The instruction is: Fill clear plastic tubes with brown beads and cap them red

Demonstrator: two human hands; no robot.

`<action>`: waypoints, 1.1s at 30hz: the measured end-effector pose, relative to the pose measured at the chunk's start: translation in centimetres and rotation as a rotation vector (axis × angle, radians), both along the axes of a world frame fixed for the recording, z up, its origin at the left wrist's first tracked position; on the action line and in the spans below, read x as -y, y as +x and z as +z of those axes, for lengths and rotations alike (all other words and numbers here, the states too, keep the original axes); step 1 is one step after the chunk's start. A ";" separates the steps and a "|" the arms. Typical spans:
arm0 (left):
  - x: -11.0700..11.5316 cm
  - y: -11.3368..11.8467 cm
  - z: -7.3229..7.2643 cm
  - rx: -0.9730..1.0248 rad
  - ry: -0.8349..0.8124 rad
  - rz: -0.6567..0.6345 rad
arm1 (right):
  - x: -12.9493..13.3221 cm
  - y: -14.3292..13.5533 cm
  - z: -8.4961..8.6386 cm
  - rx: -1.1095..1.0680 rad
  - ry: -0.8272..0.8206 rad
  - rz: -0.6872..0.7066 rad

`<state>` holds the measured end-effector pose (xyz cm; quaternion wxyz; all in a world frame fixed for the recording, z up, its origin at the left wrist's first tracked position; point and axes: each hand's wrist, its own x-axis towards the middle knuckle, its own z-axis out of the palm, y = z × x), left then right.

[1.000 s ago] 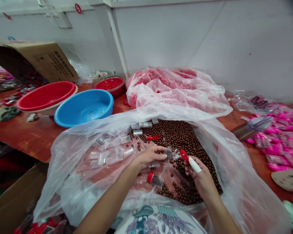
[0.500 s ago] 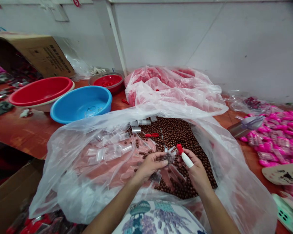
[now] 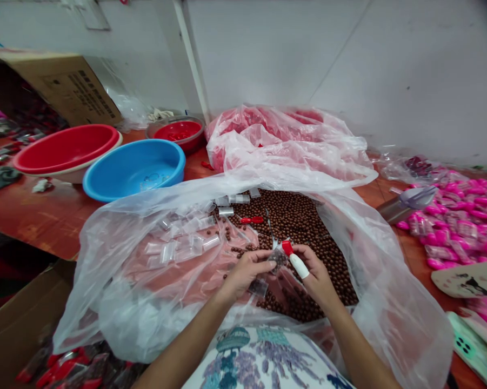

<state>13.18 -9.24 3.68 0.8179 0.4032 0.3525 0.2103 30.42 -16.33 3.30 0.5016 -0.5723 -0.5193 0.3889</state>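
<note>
My left hand (image 3: 245, 274) is closed on a small clear container (image 3: 277, 260) that looks filled with dark brown balls. In my right hand (image 3: 318, 281), fingers closed, is a red cap (image 3: 287, 247), held right at the container's top; whether it is seated I cannot tell. The right thumb wears a white cover (image 3: 299, 266). Both hands are above a heap of small brown balls (image 3: 304, 216) lying in an open clear plastic bag (image 3: 389, 292). Several clear containers (image 3: 190, 246) lie left of the heap, and a red spoon-shaped piece (image 3: 251, 220) rests on it.
At the back left stand a blue basin (image 3: 135, 170), a red basin (image 3: 67, 148) and a cardboard box (image 3: 77, 89). Another plastic bag with red pieces (image 3: 287, 138) lies behind. Pink packed pieces (image 3: 466, 221), a scoop (image 3: 405, 205) and a phone (image 3: 470, 346) are at right.
My right hand has moved left with the red cap, bringing it against the container's top. My left hand keeps hold of the container. The whole view has shifted slightly.
</note>
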 end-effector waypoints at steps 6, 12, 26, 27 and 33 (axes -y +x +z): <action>0.0 0.2 0.1 0.054 -0.060 0.030 | -0.3 0.5 0.0 -0.039 -0.075 -0.147; 0.0 0.2 0.0 0.075 -0.063 0.082 | -0.5 1.0 -0.1 0.065 -0.075 0.004; 0.4 -0.1 -0.6 0.025 0.074 0.111 | 0.5 1.2 -0.9 0.397 0.243 0.011; 0.4 0.0 -0.6 0.019 0.078 0.113 | 0.7 1.1 -1.1 0.428 0.267 -0.003; 0.6 0.0 -0.7 -0.019 0.107 0.092 | 1.3 0.7 -1.3 0.550 0.339 -0.097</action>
